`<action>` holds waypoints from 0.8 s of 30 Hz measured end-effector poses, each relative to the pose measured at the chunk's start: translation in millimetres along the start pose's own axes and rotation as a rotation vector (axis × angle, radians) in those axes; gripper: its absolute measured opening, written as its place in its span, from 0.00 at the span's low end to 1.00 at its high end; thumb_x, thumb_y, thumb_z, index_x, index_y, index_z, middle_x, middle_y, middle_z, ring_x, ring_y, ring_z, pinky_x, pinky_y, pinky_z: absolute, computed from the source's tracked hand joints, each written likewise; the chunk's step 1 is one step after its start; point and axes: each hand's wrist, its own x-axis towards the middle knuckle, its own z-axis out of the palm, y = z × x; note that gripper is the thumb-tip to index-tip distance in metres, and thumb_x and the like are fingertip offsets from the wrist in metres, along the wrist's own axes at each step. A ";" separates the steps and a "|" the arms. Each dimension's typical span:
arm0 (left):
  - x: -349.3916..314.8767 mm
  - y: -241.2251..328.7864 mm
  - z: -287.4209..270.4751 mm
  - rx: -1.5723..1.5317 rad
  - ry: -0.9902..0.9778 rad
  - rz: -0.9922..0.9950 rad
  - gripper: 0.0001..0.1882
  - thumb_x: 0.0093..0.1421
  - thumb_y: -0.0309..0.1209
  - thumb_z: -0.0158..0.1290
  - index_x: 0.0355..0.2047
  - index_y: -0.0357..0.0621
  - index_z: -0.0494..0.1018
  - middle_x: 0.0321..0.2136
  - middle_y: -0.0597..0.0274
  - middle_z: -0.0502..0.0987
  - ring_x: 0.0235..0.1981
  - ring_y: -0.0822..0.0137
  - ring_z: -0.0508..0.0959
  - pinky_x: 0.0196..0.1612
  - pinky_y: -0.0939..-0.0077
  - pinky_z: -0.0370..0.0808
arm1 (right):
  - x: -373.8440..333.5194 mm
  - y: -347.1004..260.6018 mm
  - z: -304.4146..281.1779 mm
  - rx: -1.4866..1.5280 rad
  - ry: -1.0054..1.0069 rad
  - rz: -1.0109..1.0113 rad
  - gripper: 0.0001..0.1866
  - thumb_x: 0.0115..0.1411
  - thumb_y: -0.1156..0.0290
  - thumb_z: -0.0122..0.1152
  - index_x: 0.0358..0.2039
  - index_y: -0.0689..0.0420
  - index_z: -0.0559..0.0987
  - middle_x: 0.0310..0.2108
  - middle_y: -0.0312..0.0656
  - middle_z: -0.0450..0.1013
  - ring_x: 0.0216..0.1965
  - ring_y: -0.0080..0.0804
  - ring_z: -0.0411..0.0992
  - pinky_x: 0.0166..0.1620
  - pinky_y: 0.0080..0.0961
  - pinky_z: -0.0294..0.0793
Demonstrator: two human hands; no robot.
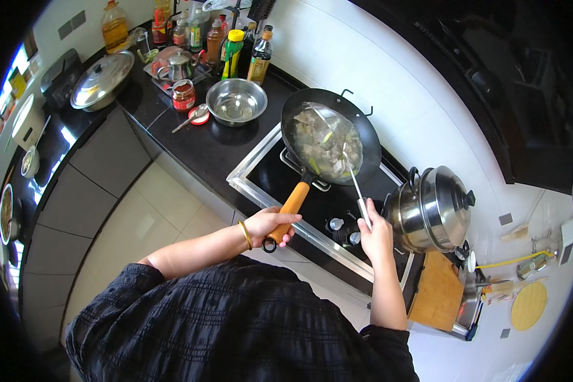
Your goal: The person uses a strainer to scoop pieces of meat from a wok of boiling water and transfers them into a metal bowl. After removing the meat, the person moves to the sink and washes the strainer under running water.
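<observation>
A dark wok [291, 105] sits over the left burner of the gas stove [261, 172]. Pieces of meat and green scallion lie in cloudy liquid [325, 153] inside it. My left hand [271, 226], with a yellow bangle at the wrist, is closed round the wok's orange wooden handle [294, 200]. In my right hand [377, 234] is the pale handle of a long metal utensil [354, 180], which reaches down into the food. Its working end is partly sunk in the liquid, so I cannot tell its exact shape.
A lidded steel steamer pot [414, 219] stands just right of the stove, with a wooden cutting board [436, 290] nearer me. Left of the wok are a steel bowl [237, 114], a red-labelled jar [183, 95], a spoon [186, 121] and several bottles [259, 57]. The range hood [477, 76] overhangs the upper right.
</observation>
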 end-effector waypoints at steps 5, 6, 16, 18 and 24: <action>1.2 -0.9 -1.1 -0.001 -0.004 0.003 0.20 0.53 0.33 0.52 0.39 0.41 0.54 0.17 0.61 0.69 0.12 0.73 0.70 0.15 0.82 0.69 | 21.1 8.5 -0.8 -0.133 0.160 -0.111 0.28 0.48 0.74 0.55 0.52 0.51 0.64 0.25 0.50 0.69 0.28 0.47 0.69 0.32 0.36 0.68; 1.6 -0.6 -1.0 0.001 -0.006 0.001 0.20 0.53 0.33 0.52 0.39 0.41 0.54 0.17 0.61 0.70 0.12 0.73 0.70 0.15 0.82 0.69 | 26.8 9.5 2.0 -0.170 0.164 -0.109 0.28 0.48 0.73 0.55 0.52 0.50 0.64 0.25 0.49 0.69 0.28 0.47 0.69 0.32 0.36 0.69; -0.2 1.2 0.4 -0.005 -0.007 0.013 0.20 0.53 0.33 0.52 0.38 0.40 0.55 0.18 0.61 0.70 0.12 0.73 0.70 0.14 0.82 0.69 | 15.5 29.3 -14.2 -0.560 0.065 -0.146 0.25 0.47 0.72 0.55 0.49 0.42 0.68 0.25 0.42 0.66 0.24 0.40 0.70 0.28 0.33 0.70; 0.2 0.5 -0.8 -0.001 0.001 0.018 0.19 0.53 0.33 0.52 0.38 0.40 0.55 0.18 0.61 0.70 0.12 0.73 0.70 0.14 0.82 0.69 | 7.5 28.9 -36.2 -0.461 0.068 -0.113 0.28 0.45 0.75 0.57 0.49 0.41 0.68 0.27 0.43 0.68 0.28 0.41 0.70 0.31 0.32 0.70; -1.8 2.6 -1.6 -0.023 -0.005 0.031 0.19 0.53 0.33 0.53 0.35 0.38 0.56 0.16 0.61 0.69 0.12 0.73 0.70 0.13 0.81 0.68 | -1.7 25.6 -97.2 -0.225 0.056 0.032 0.29 0.43 0.78 0.61 0.48 0.44 0.69 0.28 0.46 0.70 0.28 0.38 0.69 0.36 0.25 0.66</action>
